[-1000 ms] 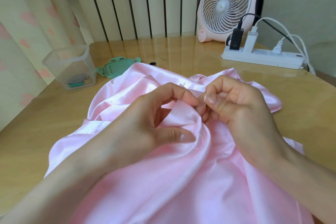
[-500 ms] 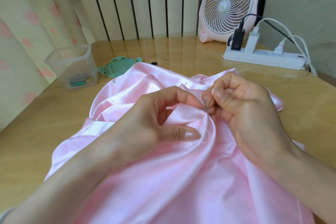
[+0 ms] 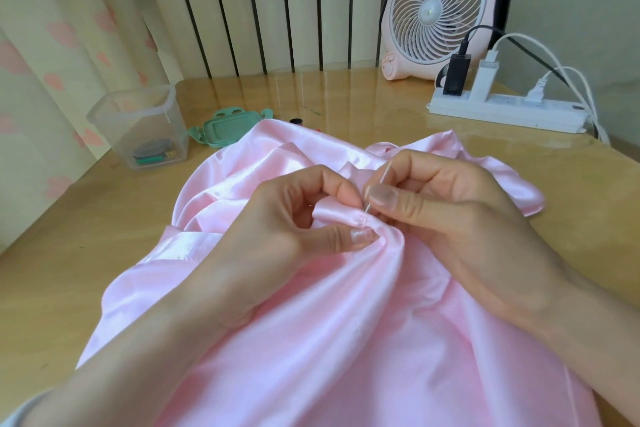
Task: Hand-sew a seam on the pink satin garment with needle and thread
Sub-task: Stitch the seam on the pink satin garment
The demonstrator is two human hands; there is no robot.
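The pink satin garment (image 3: pixel 311 340) lies bunched across the wooden table (image 3: pixel 69 253) in front of me. My left hand (image 3: pixel 277 236) pinches a raised fold of the satin between thumb and forefinger, where small stitches show. Right beside it, my right hand (image 3: pixel 450 215) pinches a thin silver needle (image 3: pixel 375 189) between thumb and forefinger. The needle slants down with its tip at the fold's edge. The thread is too fine to make out.
A clear plastic box (image 3: pixel 142 128) holding sewing bits stands at the left, its green lid (image 3: pixel 225 126) beside it. A pink desk fan (image 3: pixel 440 10) and a white power strip (image 3: pixel 505 111) with plugged cables sit at the back right. A curtain hangs at left.
My right hand has turned so the needle now stands up in view, slanting toward the fold. My left thumb and forefinger have closed tighter on the satin fold.
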